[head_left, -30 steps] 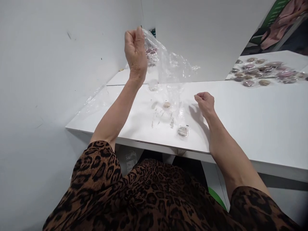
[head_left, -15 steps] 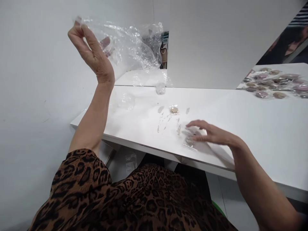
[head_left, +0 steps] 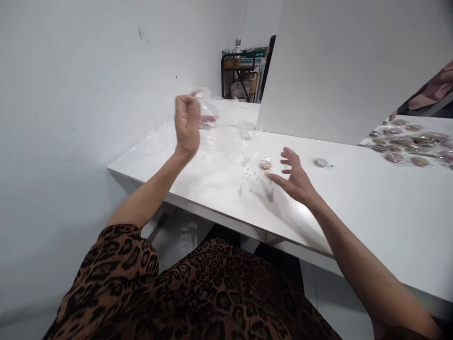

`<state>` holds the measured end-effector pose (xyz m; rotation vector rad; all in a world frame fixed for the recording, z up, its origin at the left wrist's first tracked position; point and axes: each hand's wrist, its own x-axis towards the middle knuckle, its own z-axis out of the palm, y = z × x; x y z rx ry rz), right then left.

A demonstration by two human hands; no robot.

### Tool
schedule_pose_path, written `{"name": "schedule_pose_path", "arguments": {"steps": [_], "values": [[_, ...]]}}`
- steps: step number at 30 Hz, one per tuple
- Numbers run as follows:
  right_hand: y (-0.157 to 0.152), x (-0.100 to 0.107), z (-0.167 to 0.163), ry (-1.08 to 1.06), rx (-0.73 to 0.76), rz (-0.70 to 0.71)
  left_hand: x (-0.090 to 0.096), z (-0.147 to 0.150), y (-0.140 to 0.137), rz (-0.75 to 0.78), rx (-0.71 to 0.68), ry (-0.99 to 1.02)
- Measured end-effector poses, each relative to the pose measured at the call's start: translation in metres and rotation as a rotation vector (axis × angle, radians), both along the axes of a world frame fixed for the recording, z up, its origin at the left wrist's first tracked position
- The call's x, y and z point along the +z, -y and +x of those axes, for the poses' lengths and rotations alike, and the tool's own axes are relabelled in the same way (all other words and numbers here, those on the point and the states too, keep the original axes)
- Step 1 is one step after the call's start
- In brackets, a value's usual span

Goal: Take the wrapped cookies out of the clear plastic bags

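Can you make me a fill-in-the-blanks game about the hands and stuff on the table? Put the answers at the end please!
1. The left hand, holding clear plastic, appears ____ in the picture than the right hand (higher or lower).
2. Of the two hands, the ____ one is nearer the yellowish packet.
3. The grey packet lies on a table coloured ____.
4. The left sleeve has an animal print: ____ spots.

Missing words: higher; right; white; leopard.

Pale light brightened the smooth white tabletop (head_left: 375, 217), leaving a glare spot and soft shadow beside the bare right forearm (head_left: 348, 238), which looked stretched toward the dim lower-right corner. Blur softened the crinkled clear plastic film (head_left: 209, 103).
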<state>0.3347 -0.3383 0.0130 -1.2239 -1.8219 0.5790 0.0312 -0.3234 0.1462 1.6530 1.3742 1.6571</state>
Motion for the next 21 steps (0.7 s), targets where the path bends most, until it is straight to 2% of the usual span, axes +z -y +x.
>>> {"name": "schedule_pose_path", "arguments": {"steps": [3, 6, 9, 11, 12, 14, 16, 17, 19, 21], "values": [[0.006, 0.020, -0.056, -0.180, 0.116, 0.036, -0.015, 0.023, 0.032, -0.071, -0.197, -0.041], [0.014, 0.034, -0.089, -0.283, 0.215, 0.035, -0.024, 0.032, 0.056, -0.149, -0.412, -0.130], [0.021, 0.037, -0.094, -0.336, 0.245, 0.044, -0.027, 0.026, 0.062, -0.151, -0.391, -0.221], [0.024, 0.036, -0.089, -0.358, 0.243, 0.047, -0.030, 0.017, 0.058, -0.144, -0.337, -0.303], [0.025, 0.034, -0.086, -0.365, 0.257, 0.034, -0.032, 0.013, 0.054, -0.167, -0.363, -0.344], [0.026, 0.032, -0.078, -0.379, 0.329, -0.024, -0.038, 0.006, 0.046, -0.289, -0.538, -0.360], [0.024, 0.029, -0.069, -0.404, 0.397, -0.101, -0.047, 0.003, 0.036, -0.438, -0.724, -0.271], [0.022, 0.028, -0.064, -0.420, 0.407, -0.135, -0.051, 0.002, 0.029, -0.483, -0.757, -0.204], [0.014, 0.022, -0.050, -0.458, 0.353, -0.172, -0.054, -0.001, 0.009, -0.480, -0.685, -0.073], [0.004, 0.012, -0.035, -0.492, 0.245, -0.182, -0.050, -0.004, -0.022, -0.421, -0.518, 0.024]]}}
